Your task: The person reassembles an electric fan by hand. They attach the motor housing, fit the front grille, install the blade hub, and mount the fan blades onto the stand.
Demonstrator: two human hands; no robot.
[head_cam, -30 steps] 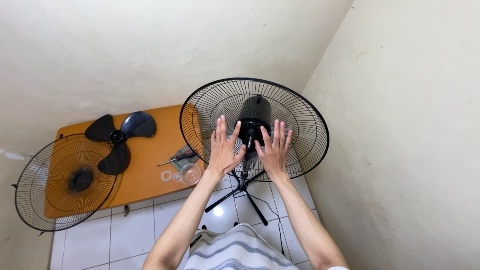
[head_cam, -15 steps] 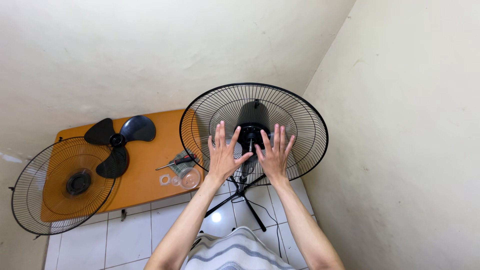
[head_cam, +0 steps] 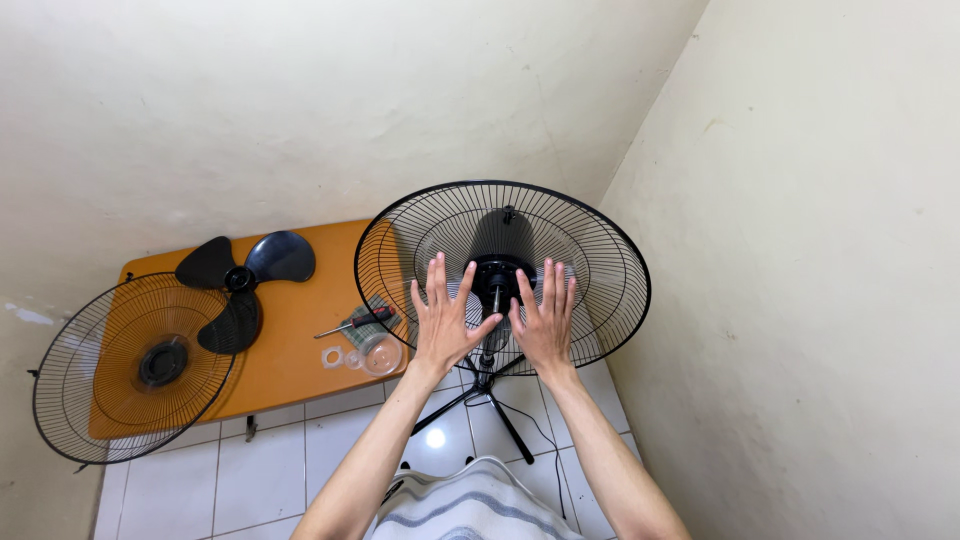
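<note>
At the bottom centre of the frame lies a grey-and-white striped cloth (head_cam: 480,500) on the person's lap, with both bare forearms rising from either side of it. The left hand (head_cam: 443,318) and the right hand (head_cam: 543,318) are held up flat near the middle of the frame, fingers spread wide and gripping nothing, backs toward the camera. Between them shows the fan's bare metal motor shaft (head_cam: 496,297), which neither hand clearly touches. Just behind the hands stands the round black wire rear fan guard (head_cam: 600,250) on its black stand (head_cam: 487,385), whose legs splay over the white tiled floor (head_cam: 260,465).

Left of centre is an orange table (head_cam: 295,340). Near its right end lie a red-handled screwdriver (head_cam: 355,322), a clear plastic cap (head_cam: 381,353) and a small white ring (head_cam: 332,356). Farther up the table rests a black three-blade fan propeller (head_cam: 240,285). A second round black wire guard (head_cam: 135,367) leans at the table's left end, at the frame's left edge. Cream walls (head_cam: 800,200) close the corner behind.
</note>
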